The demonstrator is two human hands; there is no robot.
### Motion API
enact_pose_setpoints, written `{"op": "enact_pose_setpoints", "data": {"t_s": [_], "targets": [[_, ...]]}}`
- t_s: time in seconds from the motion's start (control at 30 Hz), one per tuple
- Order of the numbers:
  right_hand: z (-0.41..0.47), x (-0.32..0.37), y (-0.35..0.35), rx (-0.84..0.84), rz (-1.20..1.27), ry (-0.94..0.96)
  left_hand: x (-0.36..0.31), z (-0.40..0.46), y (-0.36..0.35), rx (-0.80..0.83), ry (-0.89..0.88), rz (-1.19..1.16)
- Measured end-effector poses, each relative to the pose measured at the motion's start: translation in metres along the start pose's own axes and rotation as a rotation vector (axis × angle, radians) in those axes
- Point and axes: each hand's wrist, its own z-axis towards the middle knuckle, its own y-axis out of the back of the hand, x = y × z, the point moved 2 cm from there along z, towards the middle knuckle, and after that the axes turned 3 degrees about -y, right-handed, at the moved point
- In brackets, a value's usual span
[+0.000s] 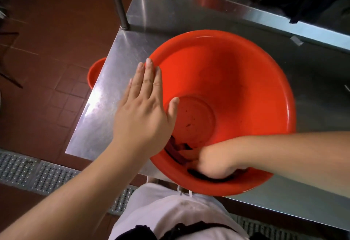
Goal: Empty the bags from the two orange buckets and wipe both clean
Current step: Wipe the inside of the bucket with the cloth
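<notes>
A big orange bucket point(236, 80) is set on the shiny metal desk point(113, 80). Its rim is touched by the flat left hand point(144, 111), fingers straight. A dark cloth point(176, 152) is gripped inside by the right hand point(214, 162), fingers curled. Another orange bucket point(95, 73) is seen on the floor point(47, 40).

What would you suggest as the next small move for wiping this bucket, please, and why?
Probably sweep the dark cloth gripped by the right hand from the near wall across the floor of the orange bucket, where dark specks show. The left hand lies flat over the rim, thumb inside, so the bucket looks steadied for that stroke.
</notes>
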Motion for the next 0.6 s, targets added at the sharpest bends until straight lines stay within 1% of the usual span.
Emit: {"op": "enact_pose_setpoints", "data": {"t_s": [0.13, 0.17, 0.2, 0.3, 0.37, 0.43, 0.53, 0.6], "targets": [[-0.069, -0.009, 0.011, -0.003, -0.171, 0.163, 0.002, 0.001, 0.000, -0.016, 0.011, -0.011], [-0.079, -0.016, 0.015, 0.017, -0.247, 0.203, 0.001, 0.001, 0.000, -0.016, 0.013, -0.011], [-0.084, -0.021, 0.020, 0.046, -0.280, 0.206, 0.001, 0.001, 0.000, -0.017, 0.014, -0.011], [-0.072, -0.043, 0.025, 0.206, -0.382, 0.081, 0.000, 0.002, -0.001, -0.023, 0.009, -0.020], [-0.040, -0.053, 0.022, 0.300, -0.515, -0.036, -0.001, 0.002, -0.001, -0.028, 0.008, -0.020], [0.000, -0.057, 0.016, 0.341, -0.654, -0.103, -0.001, 0.002, -0.001, -0.029, 0.009, -0.015], [0.052, -0.050, 0.005, 0.378, -0.693, -0.119, 0.001, 0.001, -0.001, -0.021, 0.014, -0.019], [0.081, -0.051, 0.001, 0.331, -0.678, -0.161, 0.002, 0.001, 0.000, -0.016, 0.017, -0.026]]}}
